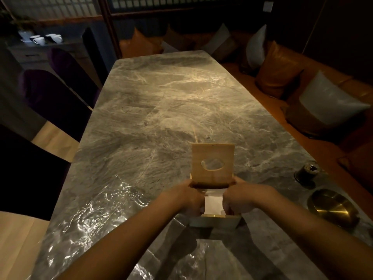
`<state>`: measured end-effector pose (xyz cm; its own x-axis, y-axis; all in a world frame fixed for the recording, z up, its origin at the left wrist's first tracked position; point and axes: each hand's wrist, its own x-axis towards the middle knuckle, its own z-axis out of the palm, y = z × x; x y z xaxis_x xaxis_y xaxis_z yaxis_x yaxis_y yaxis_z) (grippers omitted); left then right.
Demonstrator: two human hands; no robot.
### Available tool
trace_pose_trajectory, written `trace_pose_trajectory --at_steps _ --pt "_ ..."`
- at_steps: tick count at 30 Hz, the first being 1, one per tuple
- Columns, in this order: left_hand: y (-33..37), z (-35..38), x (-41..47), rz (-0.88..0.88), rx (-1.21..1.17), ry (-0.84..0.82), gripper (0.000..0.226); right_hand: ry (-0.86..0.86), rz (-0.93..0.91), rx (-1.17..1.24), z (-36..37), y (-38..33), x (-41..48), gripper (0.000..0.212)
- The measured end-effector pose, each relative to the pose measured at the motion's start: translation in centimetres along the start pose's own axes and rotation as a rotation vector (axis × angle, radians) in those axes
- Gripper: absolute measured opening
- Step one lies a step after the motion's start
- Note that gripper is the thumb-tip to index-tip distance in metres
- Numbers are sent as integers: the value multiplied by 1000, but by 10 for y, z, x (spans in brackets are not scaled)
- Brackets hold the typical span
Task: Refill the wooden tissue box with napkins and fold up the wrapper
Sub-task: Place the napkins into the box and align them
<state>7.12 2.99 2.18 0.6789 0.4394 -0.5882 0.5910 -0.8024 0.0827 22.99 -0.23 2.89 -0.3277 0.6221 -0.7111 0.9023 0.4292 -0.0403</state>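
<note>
Both grips, left hand (184,199) and right hand (243,199), clasp white napkins (213,205) inside the open wooden tissue box (214,219).

No legible text, perhaps from dimness.

Dim room, marble table (161,102), cushioned bench (343,93)

One box (214,220) — two hands (186,198) (245,198)
</note>
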Motion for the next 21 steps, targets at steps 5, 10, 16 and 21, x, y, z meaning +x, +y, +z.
trace_pose_trajectory --at_steps 5,10,16,21 --pt "11 -3 14 -121 291 -193 29 -84 13 -235 2 -11 12 19" --pt "5 -4 13 -77 58 -90 34 100 -3 -123 8 -4 8 20" --pt "4 -1 13 -52 374 -57 31 100 23 -242 15 1 11 26" --pt "7 -1 18 -63 418 -108 31 -7 87 -238 11 -4 20 24"
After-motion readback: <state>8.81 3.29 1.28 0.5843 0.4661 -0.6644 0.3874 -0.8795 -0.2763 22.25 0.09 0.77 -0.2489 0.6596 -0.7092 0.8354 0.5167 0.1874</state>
